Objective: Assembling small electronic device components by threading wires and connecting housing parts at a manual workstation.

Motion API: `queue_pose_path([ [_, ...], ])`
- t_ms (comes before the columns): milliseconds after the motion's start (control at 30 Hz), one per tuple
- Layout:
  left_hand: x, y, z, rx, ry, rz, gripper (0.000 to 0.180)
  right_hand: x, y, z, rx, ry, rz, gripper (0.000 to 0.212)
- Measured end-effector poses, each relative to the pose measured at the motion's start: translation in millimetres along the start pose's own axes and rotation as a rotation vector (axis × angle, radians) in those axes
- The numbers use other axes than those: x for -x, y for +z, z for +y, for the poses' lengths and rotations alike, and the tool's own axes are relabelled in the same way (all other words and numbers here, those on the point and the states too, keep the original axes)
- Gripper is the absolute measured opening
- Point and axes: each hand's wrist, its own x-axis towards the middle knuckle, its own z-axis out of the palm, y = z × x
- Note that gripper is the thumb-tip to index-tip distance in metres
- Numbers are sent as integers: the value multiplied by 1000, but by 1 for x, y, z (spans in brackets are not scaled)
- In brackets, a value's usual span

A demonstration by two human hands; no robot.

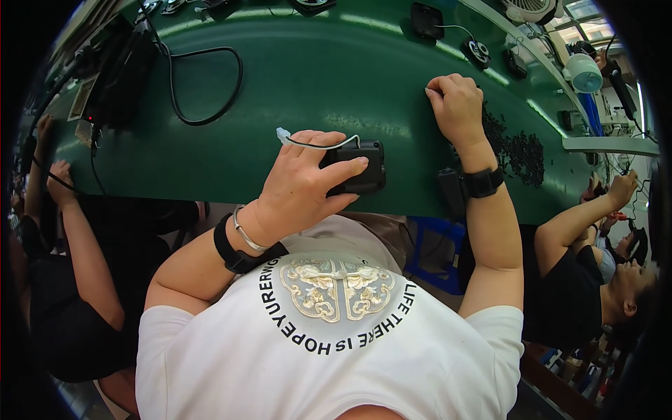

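My left hand point(308, 168) is wrapped round a small black plastic box point(371, 180) at the near edge of the green table point(301, 84). From the box's top a thin light-coloured wire loops over the fingers to a whitish connector plug point(283, 135). Farther off to the right, my right hand point(456, 105) rests on the table with thumb and fingers closed together. Whatever is between those fingertips, if anything, is hidden. Beside that hand lies a spread pile of tiny black pieces point(523, 155). Under my right wrist stands another black box-shaped part point(451, 190).
A black cable point(240, 80) loops across the far left beside a black power unit point(122, 77). At the far right lie a black box point(426, 21) and a round speaker point(478, 53) joined by a wire. Other people's arms point(73, 217) work on both sides. A blue stool point(434, 255) stands below.
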Motion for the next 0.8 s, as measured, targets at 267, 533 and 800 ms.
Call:
queue_pose_path([
  [267, -1, -2, 0, 8, -18, 4, 55, 11, -42, -53, -674, 43, -53, 3],
  [533, 5, 1, -6, -51, 5, -19, 51, 16, -80, -114, -1112, -85, -532, 7],
  [800, 4, 0, -2, -81, -1, -27, 48, 8, -46, -123, -757, -253, -224, 7],
])
